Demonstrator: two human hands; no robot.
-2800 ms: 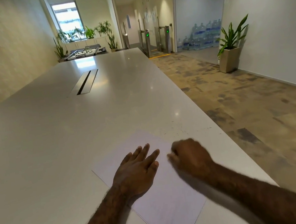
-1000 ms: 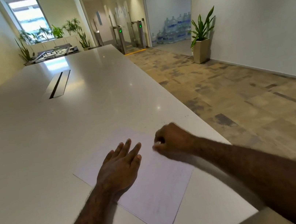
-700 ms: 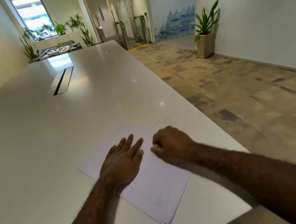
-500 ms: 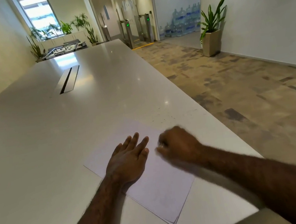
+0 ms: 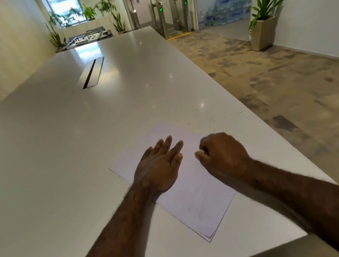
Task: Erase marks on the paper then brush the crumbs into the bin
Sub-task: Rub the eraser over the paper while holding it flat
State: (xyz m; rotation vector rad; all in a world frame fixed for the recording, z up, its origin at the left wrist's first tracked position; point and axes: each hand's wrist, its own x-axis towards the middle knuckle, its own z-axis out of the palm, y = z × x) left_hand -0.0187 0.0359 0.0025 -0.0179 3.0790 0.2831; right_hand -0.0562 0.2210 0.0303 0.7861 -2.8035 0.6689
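- Two hands are on the paper (image 5: 193,199). Our left hand (image 5: 159,169) lies flat with its fingers straight and close together, pressing the sheet down so it does not slide.
- Our right hand (image 5: 223,155) is curled into a fist, and its thumb and fingers pinch something tiny and pale at the front. We think it is the eraser (image 5: 200,151), but it is too small to be sure.
- Since a moment ago the right hand has only slid a little back and forth on the same spot, and the left hand has stayed put. So we think the rubbing is still going on and the brushing has not begun.
- Little dark crumbs (image 5: 205,120) lie on the table (image 5: 56,145) just past the far edge of the paper. We cannot see any bin.
- The paper is thin, flat and pale, with faint marks near its near corner. A second sheet seems to peek out under that corner.
- The table is long, smooth and shiny, with a straight edge on the right.
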